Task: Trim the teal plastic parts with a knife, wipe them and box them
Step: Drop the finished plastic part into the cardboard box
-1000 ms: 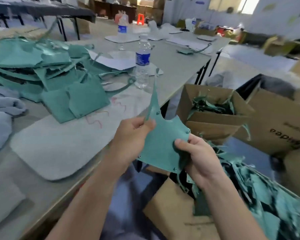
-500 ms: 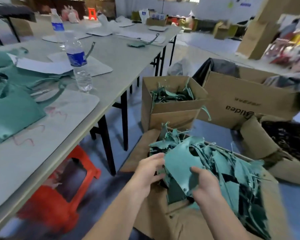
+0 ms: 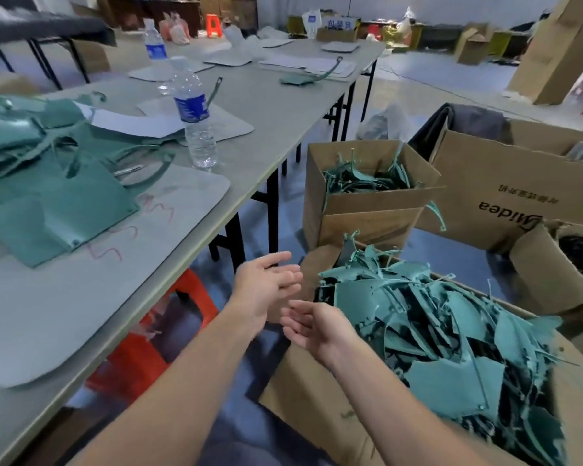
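Both hands are empty with fingers loosely spread: the left hand (image 3: pixel 266 290) and the right hand (image 3: pixel 312 326) hang in the air just beside the near-left corner of the big cardboard box (image 3: pixel 320 408), touching nothing. That box is heaped to the rim with trimmed teal plastic parts (image 3: pixel 451 344), flat curved panels lying every which way. Beyond the big box stands a smaller open carton (image 3: pixel 367 216) holding thin teal offcut strips (image 3: pixel 360 179), a few curling over its edge. Farther from the big box, to its left, the long grey table (image 3: pixel 276 129) carries a pile of untrimmed teal sheets (image 3: pixel 58 196) on a grey mat (image 3: pixel 182 190), with a water bottle (image 3: pixel 196 119) upright beside it. No knife can be made out.
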Tool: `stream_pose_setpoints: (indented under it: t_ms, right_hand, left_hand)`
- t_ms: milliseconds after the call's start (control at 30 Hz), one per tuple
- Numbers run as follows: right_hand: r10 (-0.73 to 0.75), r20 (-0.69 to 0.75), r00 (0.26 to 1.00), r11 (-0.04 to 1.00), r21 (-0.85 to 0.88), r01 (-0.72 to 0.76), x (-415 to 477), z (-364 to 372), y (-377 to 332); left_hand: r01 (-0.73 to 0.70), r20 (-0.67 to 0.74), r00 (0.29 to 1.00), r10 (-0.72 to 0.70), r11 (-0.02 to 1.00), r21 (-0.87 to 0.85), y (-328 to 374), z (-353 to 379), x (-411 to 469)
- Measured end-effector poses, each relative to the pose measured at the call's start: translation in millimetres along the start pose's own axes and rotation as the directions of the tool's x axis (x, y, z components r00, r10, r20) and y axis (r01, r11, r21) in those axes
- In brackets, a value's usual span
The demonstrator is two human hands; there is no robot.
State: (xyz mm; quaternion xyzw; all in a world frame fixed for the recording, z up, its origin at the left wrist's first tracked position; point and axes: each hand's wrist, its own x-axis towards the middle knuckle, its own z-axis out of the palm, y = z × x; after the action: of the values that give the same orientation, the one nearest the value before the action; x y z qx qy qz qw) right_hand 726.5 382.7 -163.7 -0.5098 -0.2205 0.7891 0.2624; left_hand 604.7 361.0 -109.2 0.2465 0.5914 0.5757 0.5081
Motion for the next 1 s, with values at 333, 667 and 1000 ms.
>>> stream_pose_setpoints:
  t_ms: [333,667,1000]
  right_hand:
    - [-0.226,0.495,0.839,0.922,-0.168,0.348,-74,185,-22]
    - [-0.224,0.719,0.657,0.595,-0.433,0.677,-74,369,51]
    - [-0.280,0.909,0.309,-0.417,-0.405,0.814,-25,483,87]
  left_hand:
    - [-0.305,-0.336,0.840,0.426,0.883,0.357,115,-124,-55]
    - [0.178,-0.769,0.231,0.596,0.751,0.636,124,-331,-148]
    - [0.236,-0.645,0.154,0.748,0.606,0.760,87,-429,-194]
